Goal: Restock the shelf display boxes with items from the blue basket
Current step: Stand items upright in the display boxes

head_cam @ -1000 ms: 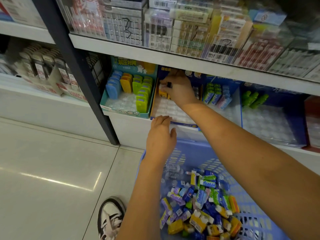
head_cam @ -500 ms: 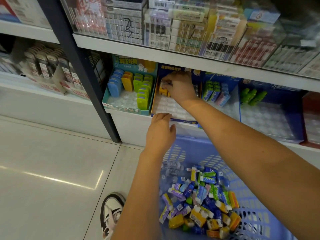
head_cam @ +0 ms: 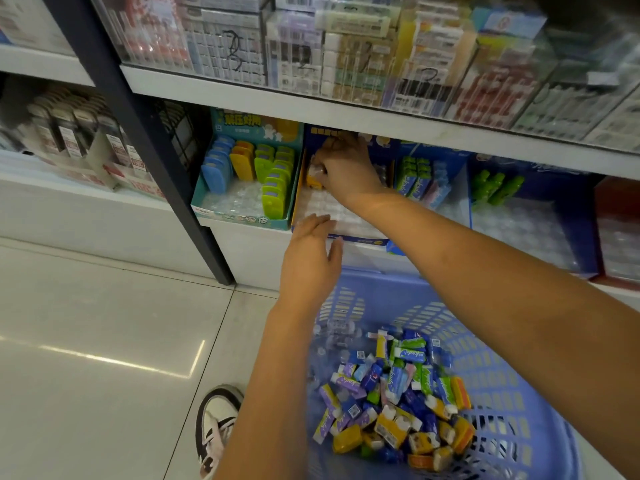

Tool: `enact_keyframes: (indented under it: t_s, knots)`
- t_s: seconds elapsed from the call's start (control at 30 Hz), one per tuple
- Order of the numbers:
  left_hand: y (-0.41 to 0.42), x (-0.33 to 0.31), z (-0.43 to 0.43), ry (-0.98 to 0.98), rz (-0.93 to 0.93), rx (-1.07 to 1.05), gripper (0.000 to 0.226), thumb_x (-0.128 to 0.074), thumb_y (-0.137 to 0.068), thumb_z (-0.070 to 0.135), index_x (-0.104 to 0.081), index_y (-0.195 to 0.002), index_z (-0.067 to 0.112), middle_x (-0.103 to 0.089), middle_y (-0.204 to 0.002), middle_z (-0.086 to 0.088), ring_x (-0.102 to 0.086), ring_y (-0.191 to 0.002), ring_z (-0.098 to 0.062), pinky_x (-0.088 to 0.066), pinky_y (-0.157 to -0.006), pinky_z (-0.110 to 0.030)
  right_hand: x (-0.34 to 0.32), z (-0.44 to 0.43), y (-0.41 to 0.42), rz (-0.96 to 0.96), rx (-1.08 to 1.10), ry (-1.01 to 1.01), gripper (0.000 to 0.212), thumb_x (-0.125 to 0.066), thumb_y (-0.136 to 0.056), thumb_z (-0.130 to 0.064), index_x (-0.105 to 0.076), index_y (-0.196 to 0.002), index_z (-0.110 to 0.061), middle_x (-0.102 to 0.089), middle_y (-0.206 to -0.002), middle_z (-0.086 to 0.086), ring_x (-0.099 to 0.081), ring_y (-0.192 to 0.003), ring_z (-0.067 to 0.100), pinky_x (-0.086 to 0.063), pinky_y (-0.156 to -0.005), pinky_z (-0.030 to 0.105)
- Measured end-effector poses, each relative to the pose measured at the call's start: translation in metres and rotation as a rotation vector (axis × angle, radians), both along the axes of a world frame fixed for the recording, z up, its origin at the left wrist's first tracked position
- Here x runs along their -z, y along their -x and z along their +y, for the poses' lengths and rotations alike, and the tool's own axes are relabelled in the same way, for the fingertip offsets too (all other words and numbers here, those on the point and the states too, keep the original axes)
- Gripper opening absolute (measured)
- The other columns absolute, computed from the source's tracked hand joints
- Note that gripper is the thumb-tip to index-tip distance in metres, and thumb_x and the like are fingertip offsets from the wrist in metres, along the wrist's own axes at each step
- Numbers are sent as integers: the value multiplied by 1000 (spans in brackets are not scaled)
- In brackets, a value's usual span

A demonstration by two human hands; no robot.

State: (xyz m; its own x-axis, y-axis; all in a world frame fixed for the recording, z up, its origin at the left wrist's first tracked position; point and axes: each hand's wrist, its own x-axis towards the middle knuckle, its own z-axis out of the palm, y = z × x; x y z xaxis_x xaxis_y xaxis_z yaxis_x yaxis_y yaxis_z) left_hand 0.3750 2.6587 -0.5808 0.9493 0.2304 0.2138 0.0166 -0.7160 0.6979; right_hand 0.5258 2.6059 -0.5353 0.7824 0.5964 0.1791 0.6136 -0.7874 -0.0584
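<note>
The blue basket sits on the floor at the lower right, holding several small packs in yellow, blue, green and purple. My right hand reaches into the back left of a blue display box on the low shelf and pinches a small yellow pack there. Most of the box's white tray is bare. Fingers straight, my left hand rests on the front edge of that box.
A teal box with blue, orange and green cases stands to the left. Further blue boxes with green packs and green tubes stand to the right. A dark shelf post rises at left. My shoe is on the tiled floor.
My right hand has pushed slightly deeper and lower into the box's back left corner with the yellow pack. My left hand stays on the box's front edge.
</note>
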Motion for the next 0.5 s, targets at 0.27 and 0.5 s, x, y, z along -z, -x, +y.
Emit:
enact_keyframes:
  t_s: [0.27,0.5]
  knots:
    - [28,51,-48,8,600,201,34,-46,-94,19,-46,-62,8,-46,-60,-7,-40,-55,-20,-33,-52,-31,59,-143,121,596,201,-112,17,-62,-89,-32,-62,-92,-15,-63,-88,1,-55,-77,14,-43,-71,27]
    - [84,136,-134,-143,1078,685,22,-53,-92,13,-50,-71,5,-51,-77,-16,-52,-71,-28,-44,-64,-39,166,-233,208,1115,224,430,7,-66,-84,-8,-63,-85,-14,-63,-88,10,-56,-77,29,-49,-73,38]
